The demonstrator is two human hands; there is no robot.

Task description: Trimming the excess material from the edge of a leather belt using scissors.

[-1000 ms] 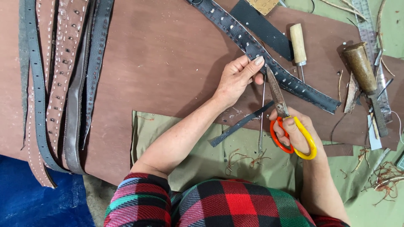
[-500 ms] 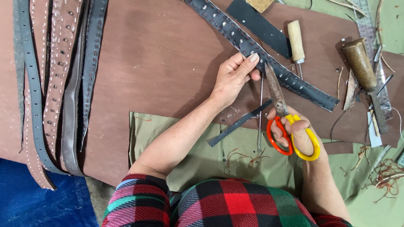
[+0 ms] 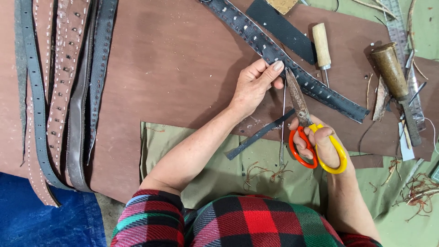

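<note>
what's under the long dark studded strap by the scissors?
The strap lies on the brown leather sheet, which overlaps olive cloth at its near edge. The left hand covers part of the strap; whatever lies beneath the sheet is hidden.

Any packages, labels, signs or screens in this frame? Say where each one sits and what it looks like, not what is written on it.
None: no package, label, sign or screen shows anywhere on the bench.
Nearest thing to it: a long grey metal ruler with printed graduation marks, lying at the far right beside the brown wooden-handled tool.
</note>
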